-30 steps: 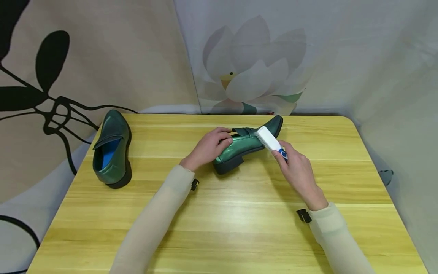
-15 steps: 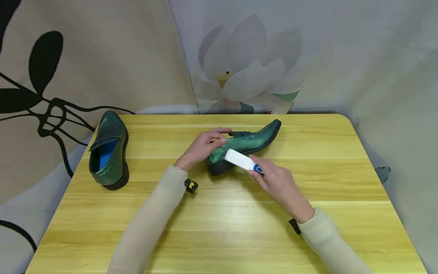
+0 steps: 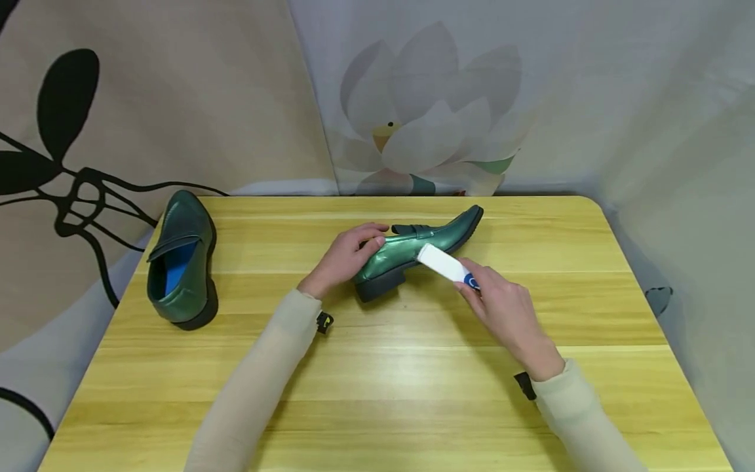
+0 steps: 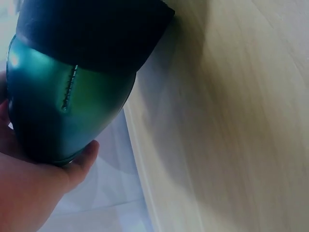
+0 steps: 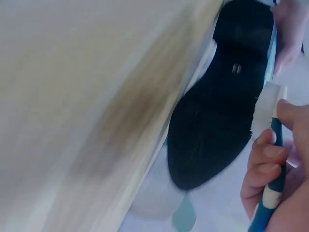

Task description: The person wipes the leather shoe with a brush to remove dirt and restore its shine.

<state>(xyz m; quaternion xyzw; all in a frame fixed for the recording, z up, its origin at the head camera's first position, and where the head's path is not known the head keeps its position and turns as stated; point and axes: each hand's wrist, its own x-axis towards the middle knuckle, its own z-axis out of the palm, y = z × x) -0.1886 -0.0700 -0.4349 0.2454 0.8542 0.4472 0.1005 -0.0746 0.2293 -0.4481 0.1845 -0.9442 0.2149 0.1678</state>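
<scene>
My left hand (image 3: 347, 255) grips a green loafer (image 3: 394, 254) by its heel end, thumb on the near side. The shoe is tilted, toe pointing up and to the right, and its black sole (image 5: 212, 121) faces the right wrist view. In the left wrist view the rounded green heel (image 4: 72, 101) sits between thumb and fingers. My right hand (image 3: 507, 308) holds a white-headed brush (image 3: 441, 262) by its blue handle (image 5: 276, 186). The bristles (image 5: 263, 113) are right at the side of the shoe, near its middle.
A second green loafer (image 3: 183, 262) with a blue insole stands at the left edge of the wooden table (image 3: 377, 400). Behind the table hangs a pale curtain (image 3: 248, 98) with printed flowers and leaves.
The brush swept from the front of the shoe back to the heel, then forward again to the middle. The left hand and the shoe shifted slightly left, with the toe a little lower.
</scene>
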